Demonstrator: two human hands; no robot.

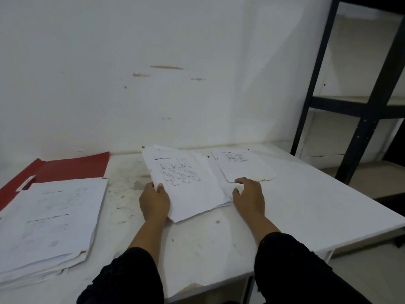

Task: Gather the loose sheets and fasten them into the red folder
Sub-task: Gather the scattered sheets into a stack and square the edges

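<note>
A white wall is filling most of the view behind the bench, its paint showing a few brownish scrapes near the middle and some small dark specks. The bench is sitting right against that wall; its white top is looking smudged and grey-stained toward the back left, and its near edge is chipping, with bare material showing through at the front. To the right a black metal shelving unit is standing beside the bench, its pale boards resting across dark uprights and crossbars. Soft, even light is falling over the wall, fading into a faint shadow near the shelving. A pale floor is showing at lower right.
</note>
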